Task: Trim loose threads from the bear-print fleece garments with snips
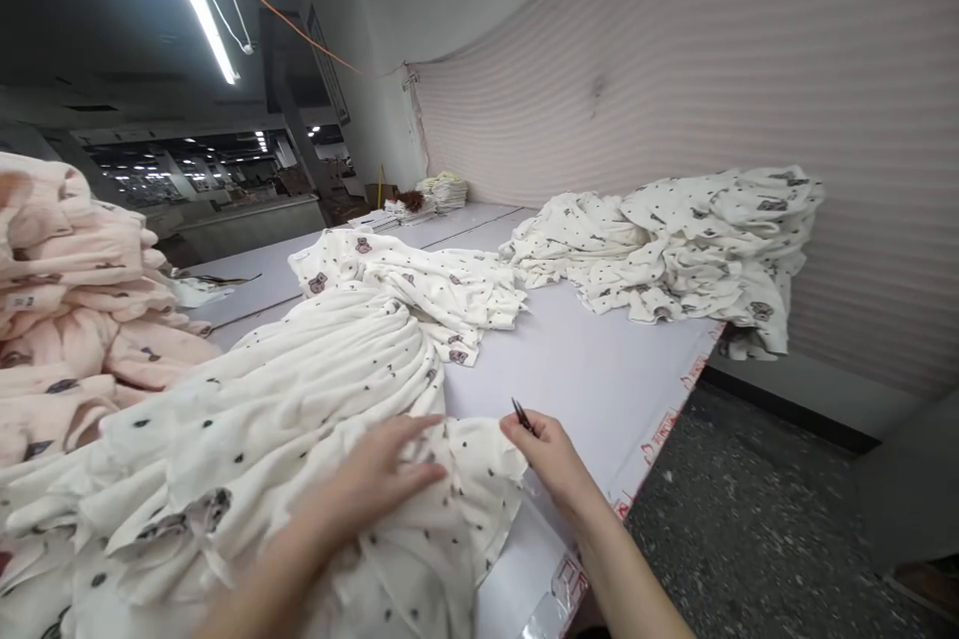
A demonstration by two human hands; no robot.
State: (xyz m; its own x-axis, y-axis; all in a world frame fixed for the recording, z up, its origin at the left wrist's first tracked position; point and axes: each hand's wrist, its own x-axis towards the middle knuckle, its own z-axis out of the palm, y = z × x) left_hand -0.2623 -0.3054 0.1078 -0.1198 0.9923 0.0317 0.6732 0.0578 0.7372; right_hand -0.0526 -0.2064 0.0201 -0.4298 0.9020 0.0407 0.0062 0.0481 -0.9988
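Note:
My left hand point(382, 469) lies over white spotted fabric point(300, 419) with its fingers stretched out and apart; it is somewhat blurred. My right hand point(550, 454) is closed around small dark thread snips point(520, 414), whose pointed tips stick out past the fingers. Its thumb and fingertips also meet the edge of a white spotted piece point(483, 479). This piece joins the big gathered heap under my left hand, which carries small dark dots and bear prints. Most of the snips is hidden in my palm.
A pale pink fabric pile point(67, 319) rises at the left. More white printed cloth point(420, 280) lies beyond the heap, and another pile point(674, 240) hangs over the right edge of the pale table point(591, 369). Folded stacks point(442, 190) stand at the back, before a striped cloth wall point(674, 70).

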